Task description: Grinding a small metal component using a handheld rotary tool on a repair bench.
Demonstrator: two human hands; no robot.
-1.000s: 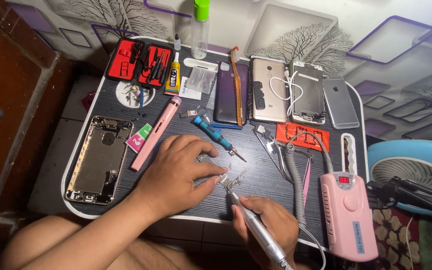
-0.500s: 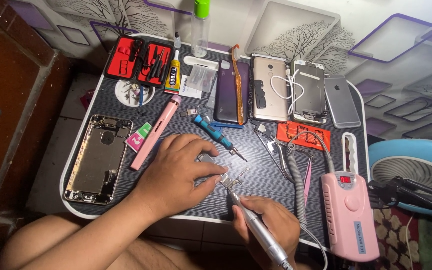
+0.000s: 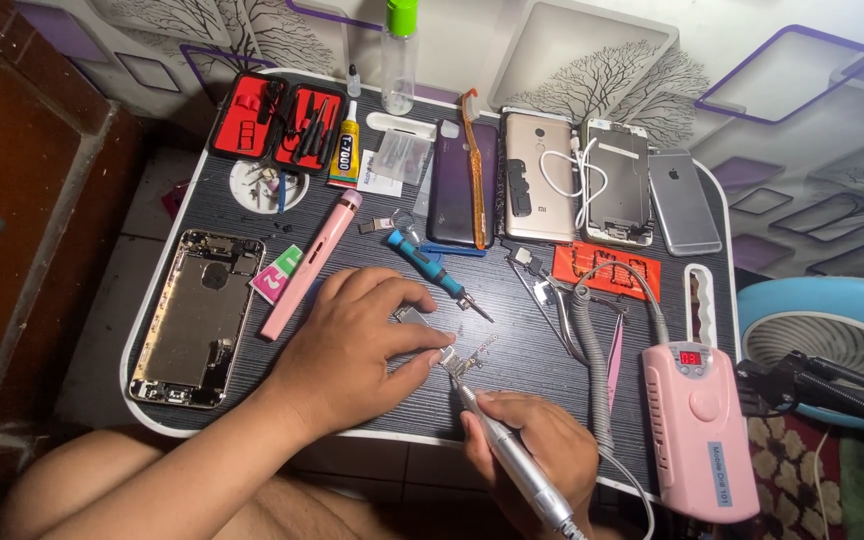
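Observation:
My left hand (image 3: 357, 340) lies flat on the dark table, its fingertips pinching a small metal phone part (image 3: 464, 356). My right hand (image 3: 537, 455) grips a silver pen-shaped rotary tool (image 3: 512, 462), whose tip touches that part. A coiled grey cable (image 3: 592, 380) runs from the tool up and over to the pink control box (image 3: 697, 430) at the right.
On the dark table (image 3: 512, 375): an opened phone chassis (image 3: 192, 320) at left, a pink stick tool (image 3: 310, 265), a blue screwdriver (image 3: 437, 272), tweezers (image 3: 552, 310), several phone backs (image 3: 537, 175), a red tool case (image 3: 277, 120), glue tube (image 3: 345, 150). A blue fan (image 3: 832, 350) stands right.

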